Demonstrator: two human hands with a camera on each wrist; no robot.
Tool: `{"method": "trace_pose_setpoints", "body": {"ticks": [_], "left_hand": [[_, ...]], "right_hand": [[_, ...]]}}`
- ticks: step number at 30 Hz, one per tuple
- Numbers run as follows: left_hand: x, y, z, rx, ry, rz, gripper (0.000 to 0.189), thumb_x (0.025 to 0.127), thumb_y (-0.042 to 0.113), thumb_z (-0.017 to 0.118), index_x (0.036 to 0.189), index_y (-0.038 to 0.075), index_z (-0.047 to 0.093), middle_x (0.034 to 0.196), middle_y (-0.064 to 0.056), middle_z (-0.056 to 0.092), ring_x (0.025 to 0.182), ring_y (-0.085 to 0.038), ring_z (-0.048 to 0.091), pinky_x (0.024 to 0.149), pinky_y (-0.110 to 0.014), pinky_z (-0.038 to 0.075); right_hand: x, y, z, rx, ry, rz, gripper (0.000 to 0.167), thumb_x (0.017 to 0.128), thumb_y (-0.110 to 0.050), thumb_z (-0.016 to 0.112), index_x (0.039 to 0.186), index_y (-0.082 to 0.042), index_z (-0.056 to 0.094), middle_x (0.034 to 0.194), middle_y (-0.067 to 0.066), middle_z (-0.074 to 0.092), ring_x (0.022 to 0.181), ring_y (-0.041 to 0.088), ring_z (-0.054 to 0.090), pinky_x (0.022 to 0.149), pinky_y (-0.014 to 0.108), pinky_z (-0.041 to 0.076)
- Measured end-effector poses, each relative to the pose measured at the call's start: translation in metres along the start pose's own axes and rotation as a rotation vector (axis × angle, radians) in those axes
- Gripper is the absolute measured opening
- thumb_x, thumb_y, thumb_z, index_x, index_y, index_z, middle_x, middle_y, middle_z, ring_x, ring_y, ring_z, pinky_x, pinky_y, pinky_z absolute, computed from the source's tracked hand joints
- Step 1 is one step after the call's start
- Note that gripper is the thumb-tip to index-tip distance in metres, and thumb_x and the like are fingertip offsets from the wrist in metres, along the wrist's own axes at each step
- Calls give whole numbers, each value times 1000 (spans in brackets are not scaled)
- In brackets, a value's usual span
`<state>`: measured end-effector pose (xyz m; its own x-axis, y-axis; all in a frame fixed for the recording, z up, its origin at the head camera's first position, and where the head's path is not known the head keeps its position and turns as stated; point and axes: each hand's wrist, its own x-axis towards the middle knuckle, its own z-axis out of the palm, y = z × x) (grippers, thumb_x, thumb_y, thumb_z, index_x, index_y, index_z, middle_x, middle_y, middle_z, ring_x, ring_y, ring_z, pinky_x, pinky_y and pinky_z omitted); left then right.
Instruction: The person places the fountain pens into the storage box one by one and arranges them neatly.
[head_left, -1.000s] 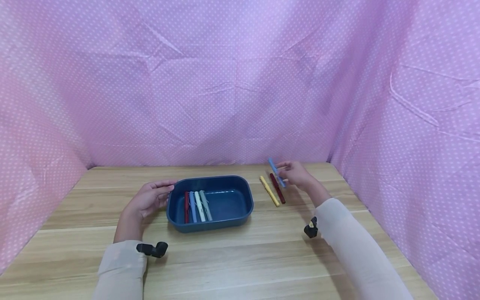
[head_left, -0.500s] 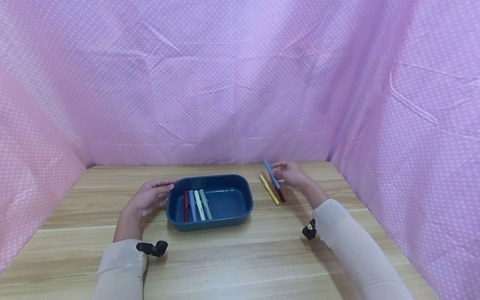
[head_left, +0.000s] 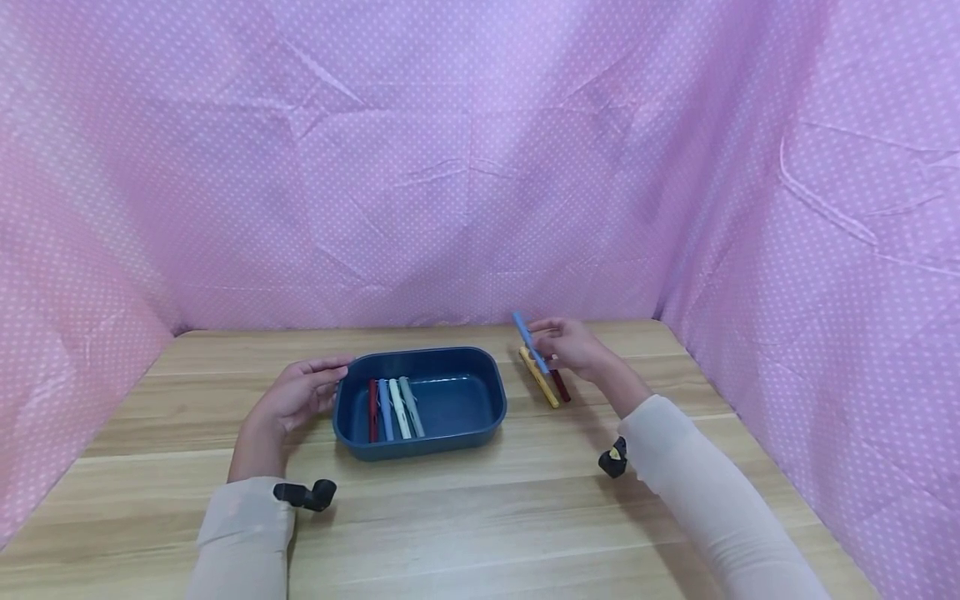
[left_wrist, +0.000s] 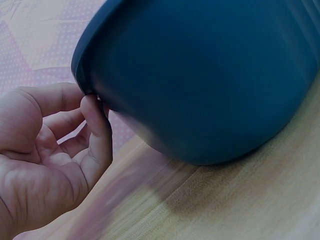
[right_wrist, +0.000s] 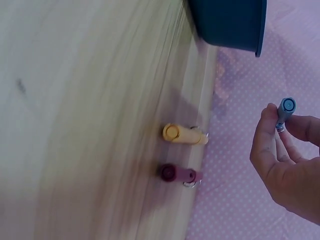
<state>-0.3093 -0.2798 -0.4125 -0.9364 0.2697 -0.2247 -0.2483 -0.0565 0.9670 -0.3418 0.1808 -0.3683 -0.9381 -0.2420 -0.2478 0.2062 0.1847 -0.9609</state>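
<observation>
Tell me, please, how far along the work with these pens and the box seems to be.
Four pens already lie side by side in the dark blue box, whose rim the left hand holds. The right hand pinches a blue pen, outside the box. Apparently left: the yellow pen and dark red pen on the table.

Head view bright; soft shadows cross the table [head_left: 450,533]; both wrist views dimmer.
</observation>
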Motion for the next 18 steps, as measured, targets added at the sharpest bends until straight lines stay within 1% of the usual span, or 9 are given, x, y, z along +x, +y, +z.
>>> {"method": "trace_pose_setpoints", "body": {"ticks": [2, 4, 6, 7, 9, 13, 14, 18], "left_hand": [[0, 0, 0, -1, 2, -2, 44, 103, 14, 64, 144, -1, 56, 118, 5, 73, 99, -9, 68, 83, -28, 57], [-1, 0, -1, 2, 2, -5, 45, 103, 14, 64, 144, 0, 55, 118, 5, 73, 100, -9, 68, 83, -28, 57], [-1, 0, -1, 4, 1, -6, 45, 103, 15, 64, 145, 0, 55, 118, 6, 73, 99, -9, 68, 84, -28, 57], [-1, 0, -1, 4, 2, -5, 44, 103, 15, 64, 144, 0, 56, 117, 6, 73, 98, -9, 68, 83, -28, 57], [-1, 0, -1, 5, 2, -5, 44, 103, 14, 64, 144, 0, 56, 117, 6, 73, 97, -9, 68, 83, -28, 57], [-1, 0, -2, -1, -5, 2, 43, 104, 13, 62, 144, 0, 55, 116, 5, 73, 98, -9, 69, 84, -27, 58], [-1, 0, -2, -2, -7, 3, 43, 104, 13, 61, 145, 0, 55, 115, 5, 73, 99, -9, 70, 84, -27, 58], [1, -1, -2, -9, -13, 6, 41, 105, 11, 59, 144, 0, 56, 114, 5, 73, 100, -9, 70, 86, -27, 58]], "right_hand": [[-1, -2, 4, 7, -4, -4, 40, 102, 4, 51, 142, 5, 48, 120, 29, 61, 101, 33, 67, 105, 63, 44], [-1, -4, 7, 1, -14, -12, 39, 102, 4, 51, 141, 4, 48, 114, 23, 65, 95, 25, 69, 104, 62, 45], [-1, -6, 10, -1, -16, -16, 38, 102, 4, 51, 140, 5, 49, 109, 19, 67, 91, 22, 70, 102, 60, 48], [-1, -7, 12, 2, -14, -13, 38, 102, 5, 51, 140, 4, 50, 108, 18, 67, 94, 25, 70, 102, 59, 49], [-1, -9, 15, -3, -14, -12, 38, 102, 5, 51, 140, 5, 50, 108, 17, 67, 96, 25, 70, 101, 57, 50], [-1, -12, 22, 6, -17, -6, 38, 101, 6, 52, 140, 5, 51, 111, 20, 66, 100, 27, 69, 100, 59, 49], [-1, -12, 23, 8, -19, -7, 38, 101, 7, 53, 139, 5, 51, 111, 20, 66, 97, 24, 69, 99, 59, 50], [-3, -16, 30, 3, -30, -9, 38, 101, 6, 54, 139, 4, 52, 112, 22, 65, 98, 27, 69, 93, 54, 56]]}}
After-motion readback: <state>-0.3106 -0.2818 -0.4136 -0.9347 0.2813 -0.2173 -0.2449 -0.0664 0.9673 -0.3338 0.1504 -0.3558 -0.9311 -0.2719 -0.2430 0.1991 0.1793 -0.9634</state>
